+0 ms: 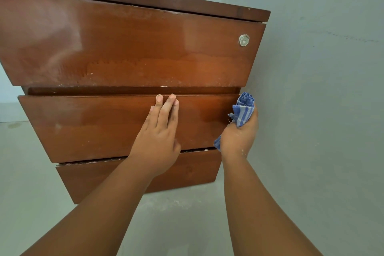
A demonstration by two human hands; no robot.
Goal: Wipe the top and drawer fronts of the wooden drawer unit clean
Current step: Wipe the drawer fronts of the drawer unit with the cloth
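Against the grey wall [322, 89], the wooden drawer unit [124, 48] stands on the floor [31, 172] with three drawer fronts. Left hand [159, 137] — fingers straight and together, holding nothing — lies flat on the middle drawer front [93, 127]. Right hand [241, 133], fingers curled tight, grips a bunched blue striped cloth [243, 110] at that drawer's right edge. A round lock [244, 40] sits on the dusty top drawer front [124, 33].

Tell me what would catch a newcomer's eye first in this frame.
Probably the blue striped cloth, bunched in the right hand at the right end of the middle drawer front. Next, the left hand lying flat, fingers spread, on that same front near its top edge. Above, the top drawer front shows pale dusty smears and a round metal lock near its right end.
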